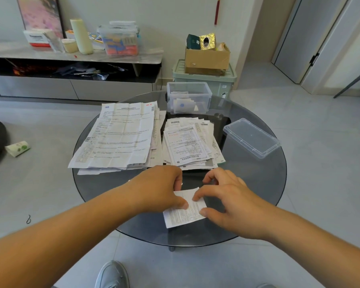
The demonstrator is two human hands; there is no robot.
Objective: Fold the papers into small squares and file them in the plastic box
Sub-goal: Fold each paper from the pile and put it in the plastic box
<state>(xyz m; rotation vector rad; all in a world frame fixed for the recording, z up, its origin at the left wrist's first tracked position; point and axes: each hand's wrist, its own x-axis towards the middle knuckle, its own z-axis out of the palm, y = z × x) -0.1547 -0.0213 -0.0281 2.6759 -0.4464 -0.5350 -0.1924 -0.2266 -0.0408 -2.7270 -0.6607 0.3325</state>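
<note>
Folding one paper between both hands.

My left hand (164, 183) and right hand (227, 196) both pinch the half-folded paper (183, 215) low over the glass table (258, 183), so the crease sets flat. The unfolded stacks (123, 138) lie just past my knuckles. The open plastic box (208, 100) sits beyond them, some folded sheets inside.

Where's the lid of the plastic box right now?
In the head view, the clear lid lies on the right side of the glass table, right of the smaller paper stack and nearer than the open plastic box.
</note>
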